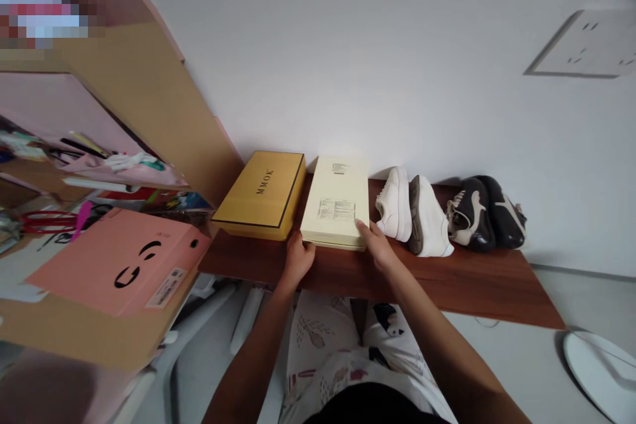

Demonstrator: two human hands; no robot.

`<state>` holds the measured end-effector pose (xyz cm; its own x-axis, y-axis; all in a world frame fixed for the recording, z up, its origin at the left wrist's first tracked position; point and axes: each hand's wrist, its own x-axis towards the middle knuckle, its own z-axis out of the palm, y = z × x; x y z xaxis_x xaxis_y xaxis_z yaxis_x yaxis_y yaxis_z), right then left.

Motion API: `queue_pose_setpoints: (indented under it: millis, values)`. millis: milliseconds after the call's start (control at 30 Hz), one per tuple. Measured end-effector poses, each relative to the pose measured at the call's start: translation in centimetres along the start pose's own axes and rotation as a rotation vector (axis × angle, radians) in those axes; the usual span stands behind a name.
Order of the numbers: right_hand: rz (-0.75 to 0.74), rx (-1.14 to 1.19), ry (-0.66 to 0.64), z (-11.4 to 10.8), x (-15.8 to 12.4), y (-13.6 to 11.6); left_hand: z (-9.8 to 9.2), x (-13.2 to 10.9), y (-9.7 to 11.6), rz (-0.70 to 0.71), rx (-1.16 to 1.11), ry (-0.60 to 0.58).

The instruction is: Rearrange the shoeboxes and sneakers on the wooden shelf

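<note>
Just below the middle of the frame, the right hand has its thumb laid on the top of a cream box near the front right corner, the other fingers bent down along that side and mostly hidden. The left hand grips the front left corner, fingers curled in and thumb by the front edge; how far its fingertips reach under cannot be told. The cream box, between the hands, lies flat at the centre of the frame on a dark red-brown board, printed text facing up. Just left of it sits a yellow box lettered MMOK with a dark border. Right of it stand white shoes, the right-hand one tipped on its side, then black-and-beige shoes near the board's right end. At the lower left, a pink box with dark markings rests on a wooden desk. A white wall fills the upper middle, with a socket plate at the upper right.
</note>
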<state>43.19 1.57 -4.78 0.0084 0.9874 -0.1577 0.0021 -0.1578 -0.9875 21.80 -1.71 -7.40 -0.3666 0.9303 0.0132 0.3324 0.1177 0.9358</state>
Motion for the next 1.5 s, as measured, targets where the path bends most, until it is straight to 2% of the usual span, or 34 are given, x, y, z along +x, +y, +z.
queue_pose_setpoints:
  millis: [167,300,433,600,733,900,1000,1200,1300,1400,1500]
  values:
    - [-0.025,-0.005,-0.037,-0.5,-1.5,-0.4,0.5,-2.5,1.8,-0.130,-0.220,0.106]
    - [0.032,0.138,-0.125,-0.7,-2.9,0.0,0.2,-4.6,3.9,-0.053,-0.387,0.241]
    - [0.058,0.231,-0.127,0.1,-3.3,0.9,-0.4,-4.7,5.7,0.009,-0.418,0.294]
    - [-0.010,0.186,-0.097,0.8,-2.1,1.5,-0.3,-4.4,6.7,0.038,-0.419,0.269]
    - [-0.015,0.086,-0.088,0.7,-1.4,0.1,0.2,-4.9,7.1,0.079,-0.349,0.256]
    - [-0.053,0.047,-0.205,0.6,-3.0,-4.0,0.3,-5.5,7.3,0.107,-0.310,0.264]
    - [-0.057,0.046,-0.220,1.1,-4.4,-5.8,0.3,-5.8,7.2,0.113,-0.305,0.236]
    - [-0.083,0.100,-0.192,1.4,-5.1,-5.5,1.1,-6.6,5.8,0.114,-0.278,0.189]
    - [-0.105,0.095,-0.169,0.9,-4.9,-4.7,1.9,-6.5,4.0,0.001,-0.364,0.176]
    - [-0.110,0.101,-0.136,0.0,-4.8,-3.8,2.8,-5.8,2.2,-0.218,-0.491,0.184]
    - [-0.093,0.168,-0.118,-0.9,-4.9,-3.1,3.3,-5.0,1.7,-0.452,-0.706,0.178]
